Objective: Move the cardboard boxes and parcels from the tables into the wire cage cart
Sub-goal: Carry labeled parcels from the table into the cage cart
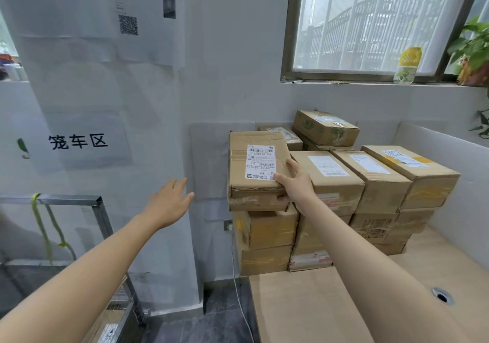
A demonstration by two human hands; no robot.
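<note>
Wooden worktop (317, 305) at 5 o'clock carries stacked cardboard boxes (381, 181) toward 3 o'clock; wire cage cart (98, 200) at 8 o'clock. Labelled box (254, 168), atop the stack's left column, is gripped at its near corner by the right hand (293, 185); left hand (169, 202), fingers spread, holds nothing.

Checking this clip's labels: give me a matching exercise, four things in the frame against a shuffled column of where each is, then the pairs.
Things:
1. right hand
2. left hand
3. yellow-capped bottle
4. wire cage cart

Places:
A. on the window sill
B. lower left, under the wall sign
C. gripping the labelled box at its near corner
D. open in the air, touching nothing

Pairs: 1-C, 2-D, 3-A, 4-B.
</note>
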